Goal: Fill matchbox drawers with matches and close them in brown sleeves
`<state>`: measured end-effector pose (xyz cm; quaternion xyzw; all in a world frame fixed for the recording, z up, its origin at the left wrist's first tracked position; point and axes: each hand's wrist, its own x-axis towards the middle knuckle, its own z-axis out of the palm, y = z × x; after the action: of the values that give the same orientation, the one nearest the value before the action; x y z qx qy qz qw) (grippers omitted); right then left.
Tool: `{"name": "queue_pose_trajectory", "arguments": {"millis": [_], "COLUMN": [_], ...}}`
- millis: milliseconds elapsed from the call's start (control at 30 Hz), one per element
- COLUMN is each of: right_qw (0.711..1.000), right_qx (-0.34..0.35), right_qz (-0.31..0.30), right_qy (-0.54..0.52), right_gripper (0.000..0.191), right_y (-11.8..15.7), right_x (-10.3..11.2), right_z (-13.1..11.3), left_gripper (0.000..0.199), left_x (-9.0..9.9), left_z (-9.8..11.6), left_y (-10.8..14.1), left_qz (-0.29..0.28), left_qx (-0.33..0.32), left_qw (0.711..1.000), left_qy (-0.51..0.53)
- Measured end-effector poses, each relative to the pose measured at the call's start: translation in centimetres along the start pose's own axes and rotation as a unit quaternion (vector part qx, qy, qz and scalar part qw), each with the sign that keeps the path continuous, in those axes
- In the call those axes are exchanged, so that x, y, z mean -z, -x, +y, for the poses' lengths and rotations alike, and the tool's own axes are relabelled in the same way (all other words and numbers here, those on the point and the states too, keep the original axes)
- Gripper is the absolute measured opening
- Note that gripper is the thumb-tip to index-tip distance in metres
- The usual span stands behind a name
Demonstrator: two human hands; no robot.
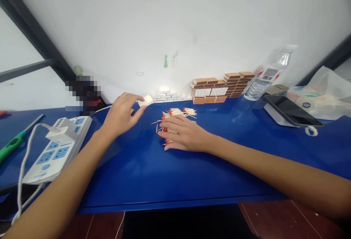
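Observation:
My left hand pinches a small white matchbox tray between thumb and fingers, at the left end of a low stack of white matchbox trays along the wall. My right hand rests palm down with fingers stretched over a pile of red-tipped matches, covering part of it. A few matches lie loose at the pile's left side. A small brown piece shows just behind my left thumb, mostly hidden.
Brown matchboxes stand stacked against the wall, beside a tilted-looking water bottle. A phone and a tissue pack lie at right. At left are a power strip with a white cable and a green-handled tool.

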<state>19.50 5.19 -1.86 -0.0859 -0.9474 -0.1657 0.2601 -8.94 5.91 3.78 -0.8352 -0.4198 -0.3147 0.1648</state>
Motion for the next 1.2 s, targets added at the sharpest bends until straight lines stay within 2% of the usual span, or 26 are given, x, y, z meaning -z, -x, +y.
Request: {"name": "queue_pose_trajectory", "arguments": {"millis": [267, 700, 867, 967, 1033, 1100, 1200], "right_qw": [0.999, 0.997, 0.998, 0.997, 0.980, 0.957, 0.940], "right_qx": [0.048, 0.076, 0.053, -0.012, -0.117, -0.204, -0.283], "right_qz": [0.006, 0.000, -0.014, 0.029, 0.099, 0.145, 0.128], "right_qy": [-0.017, 0.005, -0.034, -0.071, -0.123, -0.148, -0.138], "right_gripper": [0.041, 0.042, 0.044, 0.048, 0.042, 0.033, 0.022], "right_y": [-1.0, -1.8, -2.2, -2.3, -2.0, -1.1, 1.0], "right_x": [-1.5, -3.4, -3.6, -1.6, 0.6, 3.0, 5.2], "right_z": [2.8, 6.6, 7.2, 6.7, 6.2, 5.8, 5.2], "left_gripper": [0.025, 0.026, 0.027, 0.027, 0.027, 0.025, 0.031], "left_x": [-0.5, -0.7, -1.0, -1.1, -1.2, -1.2, -1.3], "left_z": [0.3, 0.6, 1.1, 1.9, 3.0, 4.5, 7.0], "left_y": [0.3, 0.5, 0.7, 0.8, 1.0, 1.1, 1.5], "left_qz": [0.036, 0.036, 0.024, 0.025, 0.027, 0.008, -0.033], "left_qx": [-0.039, -0.045, -0.037, -0.009, 0.033, 0.043, 0.027], "left_qw": [0.999, 0.998, 0.999, 0.997, 0.990, 0.981, 0.967], "left_qy": [-0.010, -0.009, 0.017, 0.071, 0.132, 0.187, 0.250]}}
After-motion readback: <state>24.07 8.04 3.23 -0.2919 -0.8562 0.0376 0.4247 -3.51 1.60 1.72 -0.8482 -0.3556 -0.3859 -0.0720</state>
